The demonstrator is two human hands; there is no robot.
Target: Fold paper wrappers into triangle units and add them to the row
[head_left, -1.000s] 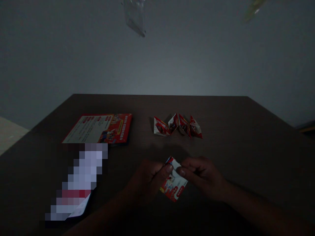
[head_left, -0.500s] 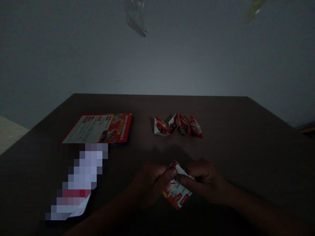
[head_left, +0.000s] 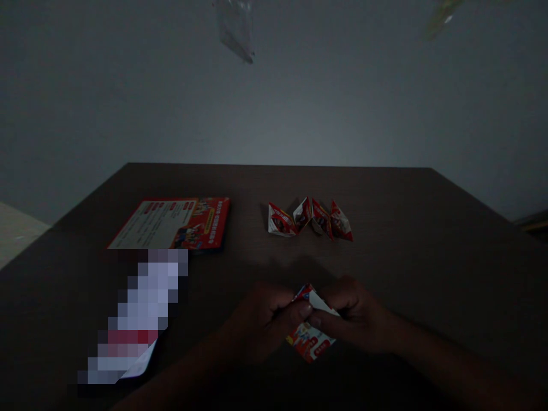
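Note:
In dim light, my left hand [head_left: 263,319] and my right hand [head_left: 357,314] both pinch a small folded piece of red-and-white printed paper [head_left: 311,337] just above the dark wooden table [head_left: 406,228]. Thumbs and fingertips meet at the paper's upper folded edge; its lower corner hangs below the fingers. Beyond my hands lie several folded red-and-white paper shapes [head_left: 310,220] in a row.
A red printed sheet stack [head_left: 173,224] lies flat at the left middle of the table. A blurred-out white and red item [head_left: 137,319] sits at the near left. A clear plastic bag [head_left: 235,28] hangs on the grey wall behind.
Both hands and the paper have shifted slightly right and toward me, and my fingers have closed tighter over the paper's top fold.

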